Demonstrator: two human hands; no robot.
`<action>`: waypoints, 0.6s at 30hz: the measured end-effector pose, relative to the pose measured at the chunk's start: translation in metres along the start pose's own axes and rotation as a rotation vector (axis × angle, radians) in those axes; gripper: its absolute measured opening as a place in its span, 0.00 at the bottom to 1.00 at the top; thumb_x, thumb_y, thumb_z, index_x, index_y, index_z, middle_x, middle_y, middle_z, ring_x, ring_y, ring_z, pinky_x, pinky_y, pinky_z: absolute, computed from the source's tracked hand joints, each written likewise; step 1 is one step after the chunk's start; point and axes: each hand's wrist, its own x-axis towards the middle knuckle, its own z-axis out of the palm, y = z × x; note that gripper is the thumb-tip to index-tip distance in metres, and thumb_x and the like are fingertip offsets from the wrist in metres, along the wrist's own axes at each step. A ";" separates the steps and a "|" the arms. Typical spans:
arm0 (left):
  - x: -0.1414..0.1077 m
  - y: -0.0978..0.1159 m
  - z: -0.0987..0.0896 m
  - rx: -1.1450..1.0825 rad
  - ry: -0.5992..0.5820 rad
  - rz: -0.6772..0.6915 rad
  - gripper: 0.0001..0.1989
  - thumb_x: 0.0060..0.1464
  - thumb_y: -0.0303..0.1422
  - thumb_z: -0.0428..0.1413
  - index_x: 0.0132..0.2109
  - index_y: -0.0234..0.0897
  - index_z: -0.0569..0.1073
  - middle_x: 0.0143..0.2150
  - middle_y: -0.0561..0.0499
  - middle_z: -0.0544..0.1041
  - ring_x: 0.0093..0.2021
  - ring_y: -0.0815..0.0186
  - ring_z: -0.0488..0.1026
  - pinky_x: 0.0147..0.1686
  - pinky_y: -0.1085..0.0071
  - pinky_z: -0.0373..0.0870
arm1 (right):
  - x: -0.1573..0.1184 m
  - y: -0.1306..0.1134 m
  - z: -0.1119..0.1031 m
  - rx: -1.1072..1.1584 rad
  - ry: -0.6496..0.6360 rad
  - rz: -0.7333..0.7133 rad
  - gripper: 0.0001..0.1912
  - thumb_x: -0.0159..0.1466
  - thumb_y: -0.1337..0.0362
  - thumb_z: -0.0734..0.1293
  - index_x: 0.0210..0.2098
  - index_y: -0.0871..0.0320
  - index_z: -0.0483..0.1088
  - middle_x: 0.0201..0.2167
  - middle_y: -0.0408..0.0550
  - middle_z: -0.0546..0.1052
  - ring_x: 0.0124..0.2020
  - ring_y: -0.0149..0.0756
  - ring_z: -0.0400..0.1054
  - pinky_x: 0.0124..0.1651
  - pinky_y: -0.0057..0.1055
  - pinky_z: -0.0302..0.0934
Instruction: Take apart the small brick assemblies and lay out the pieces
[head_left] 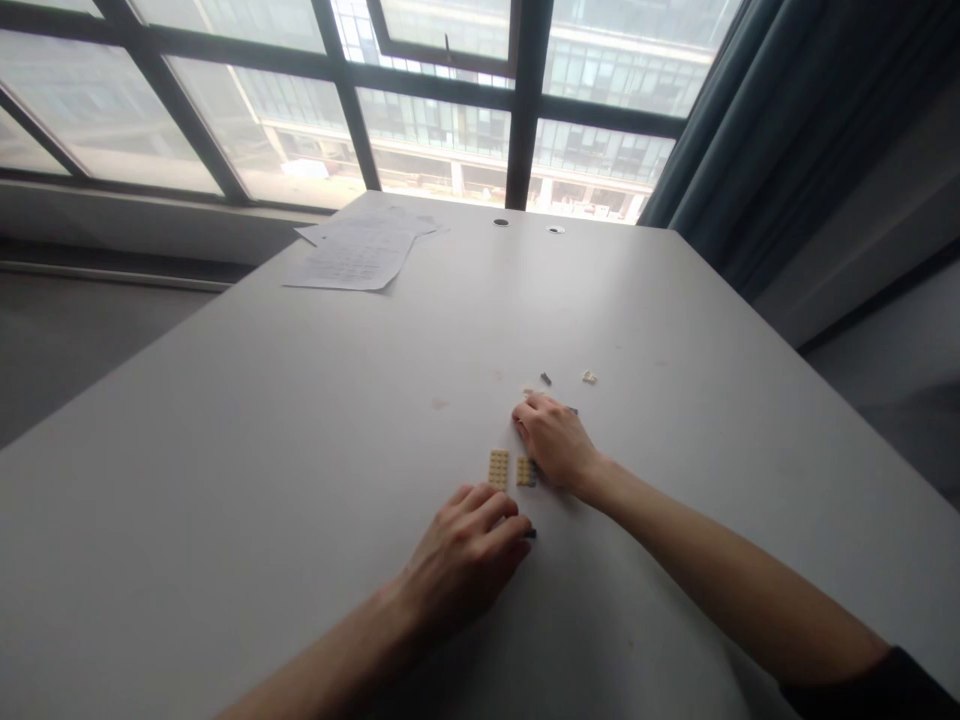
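My left hand (472, 545) is closed, with the end of a small dark piece (529, 533) showing between its thumb and fingers. Just beyond its knuckles lies a tan studded plate (498, 468). A shorter tan studded piece (523, 471) with blue-grey at its right side lies beside that plate, partly under my right hand (551, 438). The fingers of my right hand curl down to the table near a small pale piece (528, 391); whether they hold anything is hidden. A grey piece (573, 411) peeks out behind that hand.
On the white table (337, 400), a small grey piece (546, 379) and a cream piece (589, 377) lie beyond my right hand. Papers (356, 250) rest at the far left. Two cable holes are near the far edge, before the window.
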 end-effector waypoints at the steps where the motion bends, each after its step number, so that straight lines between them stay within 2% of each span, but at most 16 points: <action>1: 0.000 0.000 0.000 0.002 0.003 0.000 0.03 0.59 0.28 0.54 0.39 0.37 0.72 0.35 0.50 0.74 0.36 0.64 0.67 0.37 0.66 0.65 | 0.000 0.000 0.000 0.003 -0.002 -0.013 0.11 0.69 0.70 0.58 0.36 0.60 0.72 0.38 0.52 0.74 0.40 0.39 0.68 0.42 0.30 0.60; 7: -0.002 -0.003 0.003 0.005 -0.008 -0.003 0.02 0.58 0.28 0.55 0.39 0.37 0.72 0.35 0.49 0.74 0.36 0.64 0.67 0.38 0.66 0.66 | 0.002 0.000 0.000 0.034 -0.003 -0.085 0.11 0.63 0.78 0.60 0.35 0.61 0.72 0.37 0.53 0.75 0.41 0.40 0.68 0.45 0.31 0.60; 12: 0.000 -0.003 0.000 0.001 0.046 0.003 0.02 0.57 0.27 0.55 0.38 0.37 0.72 0.33 0.50 0.74 0.34 0.64 0.67 0.36 0.66 0.65 | -0.004 0.001 -0.005 0.122 0.053 -0.081 0.11 0.65 0.76 0.60 0.37 0.60 0.73 0.37 0.51 0.76 0.41 0.38 0.69 0.45 0.30 0.61; 13: 0.000 -0.003 0.000 -0.002 0.067 0.003 0.03 0.57 0.27 0.55 0.39 0.37 0.72 0.33 0.50 0.75 0.34 0.64 0.67 0.36 0.66 0.65 | -0.009 0.000 -0.008 0.182 0.083 -0.076 0.11 0.66 0.74 0.60 0.38 0.59 0.73 0.37 0.50 0.76 0.40 0.36 0.70 0.45 0.29 0.61; 16: 0.000 -0.003 -0.001 -0.016 0.146 0.017 0.08 0.57 0.26 0.56 0.45 0.37 0.71 0.35 0.50 0.76 0.34 0.64 0.67 0.36 0.66 0.65 | -0.037 -0.005 -0.019 0.573 0.210 -0.051 0.05 0.63 0.72 0.65 0.36 0.57 0.72 0.33 0.44 0.77 0.35 0.32 0.70 0.42 0.27 0.62; 18: -0.002 -0.003 -0.002 -0.034 0.201 0.033 0.13 0.56 0.27 0.57 0.49 0.36 0.69 0.37 0.48 0.77 0.35 0.64 0.69 0.37 0.65 0.66 | -0.060 -0.011 -0.025 0.784 0.174 -0.007 0.03 0.61 0.71 0.68 0.33 0.57 0.72 0.27 0.41 0.76 0.29 0.30 0.70 0.36 0.26 0.63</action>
